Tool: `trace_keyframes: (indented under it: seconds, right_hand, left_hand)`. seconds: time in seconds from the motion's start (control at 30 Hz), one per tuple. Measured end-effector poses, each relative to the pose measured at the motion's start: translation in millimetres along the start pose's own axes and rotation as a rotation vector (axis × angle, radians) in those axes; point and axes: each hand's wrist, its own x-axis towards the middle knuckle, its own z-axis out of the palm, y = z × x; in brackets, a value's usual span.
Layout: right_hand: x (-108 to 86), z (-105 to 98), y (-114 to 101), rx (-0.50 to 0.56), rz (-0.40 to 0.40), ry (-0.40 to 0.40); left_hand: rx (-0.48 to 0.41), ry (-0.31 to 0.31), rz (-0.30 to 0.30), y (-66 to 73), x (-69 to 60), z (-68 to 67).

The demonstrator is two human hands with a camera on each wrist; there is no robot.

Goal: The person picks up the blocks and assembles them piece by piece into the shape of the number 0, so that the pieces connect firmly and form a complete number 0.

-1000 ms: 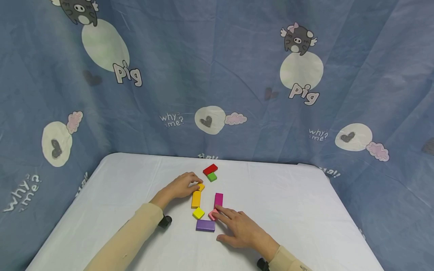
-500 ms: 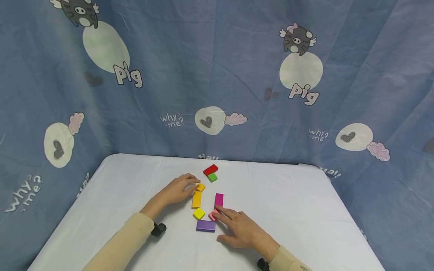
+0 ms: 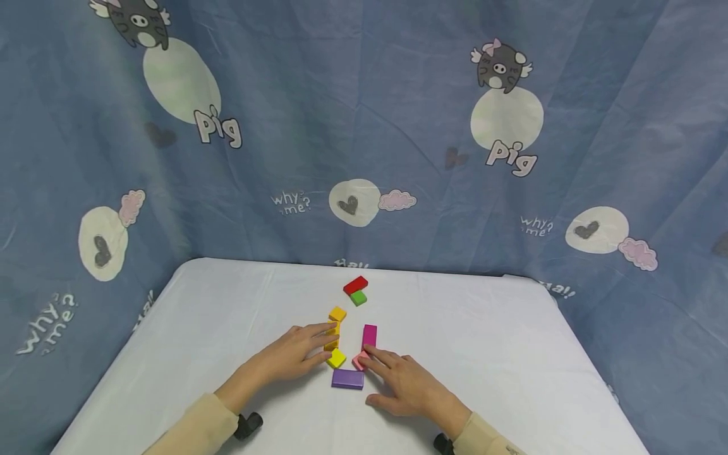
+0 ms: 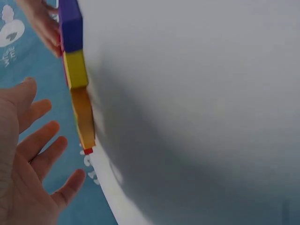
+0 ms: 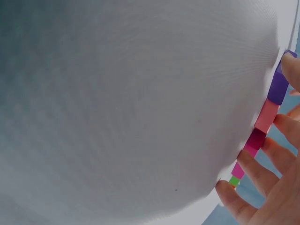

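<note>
My left hand (image 3: 287, 354) hovers with spread, fairly straight fingers over the long orange block (image 3: 332, 345) and beside the yellow block (image 3: 337, 359); contact cannot be told. Its fingers look apart from the blocks in the left wrist view. Beyond the fingertips lies a small orange block (image 3: 338, 313). My right hand (image 3: 412, 385) has its fingertips at the pink block (image 3: 357, 361) and the near end of the magenta block (image 3: 370, 334), partly hiding both. A purple block (image 3: 347, 379) lies crosswise nearest me, between the yellow and pink ones.
A red block (image 3: 355, 285) and a small green block (image 3: 358, 297) touch each other farther back. Everything lies on a white-covered table (image 3: 483, 341). A blue printed curtain (image 3: 432, 240) stands behind the table's far edge.
My left hand has left the small orange block and come back toward me, now over the long orange block and near the yellow one. The right hand and blocks stay nearly still.
</note>
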Motion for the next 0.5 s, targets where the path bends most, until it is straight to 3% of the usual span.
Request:
trace_keyframes:
  seconds: [0.27,0.5]
  right_hand:
    - [-0.4,1,2,-0.003,-0.009,0.010]
    - [-0.1,-1,1,0.012,-0.009,0.008]
  left_hand:
    - [0.011,-0.041,0.029,7.7,-8.5,6.3]
    - [0.012,-0.071,-0.002,11.8,-9.6,8.2]
